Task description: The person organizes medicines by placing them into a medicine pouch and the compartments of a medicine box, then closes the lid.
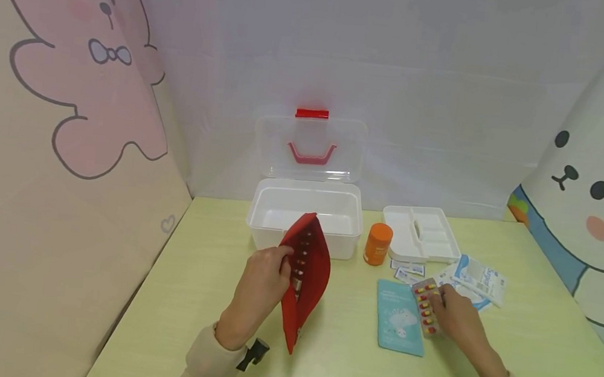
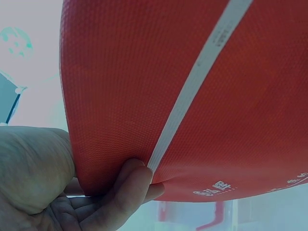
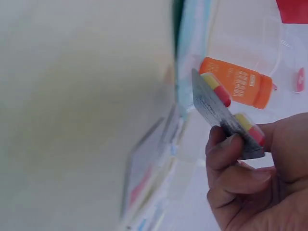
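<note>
My left hand (image 1: 265, 285) grips a red pouch (image 1: 318, 269) by its edge, thumb on the inside, above the table. The pouch gapes open, and a row of small light items shows inside, too small to name. In the left wrist view, the pouch (image 2: 120, 86) has a pale strip across its red fabric, with fingers pressed near it. My right hand (image 1: 459, 319) pinches a blister pack of red-and-yellow capsules (image 1: 424, 306), tilted over the right edge of a teal packet (image 1: 395, 325). The right wrist view shows this blister pack (image 3: 216, 108) between thumb and fingers.
A white box (image 1: 302, 243) with its clear lid (image 1: 311, 147) raised stands at the back. Right of it are an orange bottle (image 1: 378, 244) and a white compartment tray (image 1: 423, 233). Small sachets (image 1: 409, 268) and white-and-blue packets (image 1: 481, 278) lie in front of the tray.
</note>
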